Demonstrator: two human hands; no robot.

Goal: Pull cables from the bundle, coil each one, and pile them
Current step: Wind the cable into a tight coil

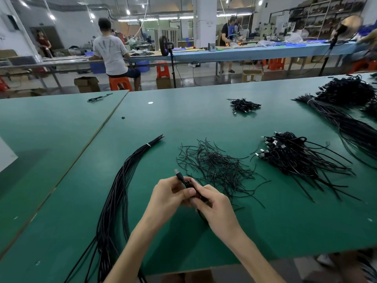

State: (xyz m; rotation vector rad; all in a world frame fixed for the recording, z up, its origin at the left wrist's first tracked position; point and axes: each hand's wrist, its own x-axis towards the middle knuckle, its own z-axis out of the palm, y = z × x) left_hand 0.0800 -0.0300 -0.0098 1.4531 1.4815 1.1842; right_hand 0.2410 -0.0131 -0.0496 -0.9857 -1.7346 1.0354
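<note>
- Just above the near part of the green tabletop (183,119), the two hands meet around one black cable (186,183).
- The left hand (170,194) has its fingers curled round the cable with the thumb laid across it. The plug (177,174) sticks up and away past the fingers.
- The right hand (215,205) pinches the same cable from the other side, fingers bent inward. A short loop of it shows under this palm.
- How far the held cable is coiled cannot be told, since the hands cover most of it.
- The bundle (122,190) of long black cables lies left of the hands. It curves from the near edge up to a pale tie (149,145) close to its far tip.
- A loose heap of short thin black strips (216,166) lies just beyond the hands, with a few strands reaching near the right hand.
- The pile of bunched cables (289,154) sits to the right of that heap, plugs facing left and loose ends fanning toward the near right.
- Farther back lies a small cluster of cables (243,105), well apart from the rest.
- At the far right are a second long bundle (336,117) and a dark mound of cables (346,90) behind it.
- One stray cable (100,97) lies at the far left.
- Beyond the tabletop, a person (112,52) sits on an orange stool (120,82), back turned.
</note>
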